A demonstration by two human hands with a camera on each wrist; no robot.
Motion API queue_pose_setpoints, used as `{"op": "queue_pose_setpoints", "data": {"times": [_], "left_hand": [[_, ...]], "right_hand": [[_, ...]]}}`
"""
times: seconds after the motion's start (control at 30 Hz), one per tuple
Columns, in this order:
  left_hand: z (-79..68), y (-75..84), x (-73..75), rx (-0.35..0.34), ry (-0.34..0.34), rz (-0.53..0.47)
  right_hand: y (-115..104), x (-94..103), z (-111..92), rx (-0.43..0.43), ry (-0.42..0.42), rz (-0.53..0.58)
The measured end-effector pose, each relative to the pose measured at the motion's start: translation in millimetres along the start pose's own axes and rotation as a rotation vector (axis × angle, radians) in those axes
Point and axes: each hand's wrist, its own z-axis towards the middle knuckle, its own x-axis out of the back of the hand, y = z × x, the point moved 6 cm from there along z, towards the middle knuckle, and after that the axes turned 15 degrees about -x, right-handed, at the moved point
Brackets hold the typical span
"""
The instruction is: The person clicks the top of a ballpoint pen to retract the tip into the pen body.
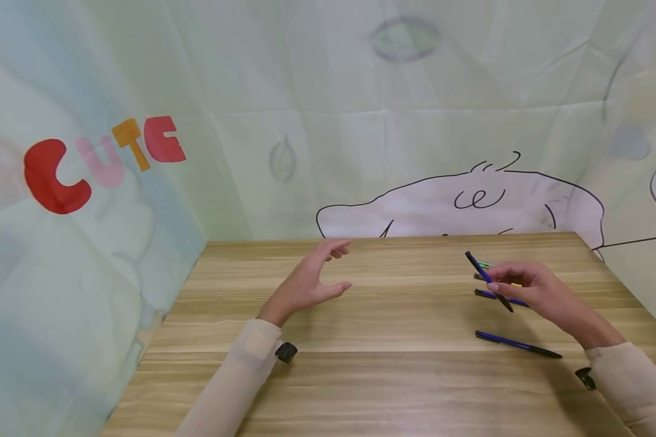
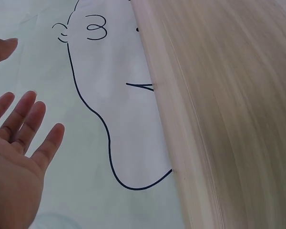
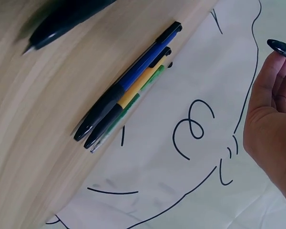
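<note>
My right hand (image 1: 536, 291) pinches a blue pen (image 1: 483, 271) with black ends above the right side of the table; in the right wrist view only the pen's dark end (image 3: 280, 47) shows past the fingers. Beneath that hand lie another blue pen (image 3: 143, 67), a yellow pen (image 3: 133, 95) and a green pen (image 3: 150, 82), side by side. Nearer the front rests one more blue pen (image 1: 516, 344). My left hand (image 1: 308, 282) hovers over the table's middle, thumb and fingers spread apart, holding nothing.
The wooden table (image 1: 361, 388) ends at a back edge against a pale printed cloth (image 1: 284, 73) with a line-drawn animal. More cloth with coloured letters hangs along the left side. A small black device (image 1: 287, 352) sits at the left cuff.
</note>
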Motion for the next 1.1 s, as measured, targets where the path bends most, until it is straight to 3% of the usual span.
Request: {"op": "queue_pose_setpoints", "data": {"times": [0.43,1.1], "left_hand": [[-10.3,-2.6,7.1,0.024,-0.005,0.021],[-20.2,-4.2,12.9,0.055,-0.005,0.035]], "right_hand": [[16,5.8,-8,-0.051,0.015,-0.035],[29,10.7,-14,-0.027,0.054,-0.122]]}}
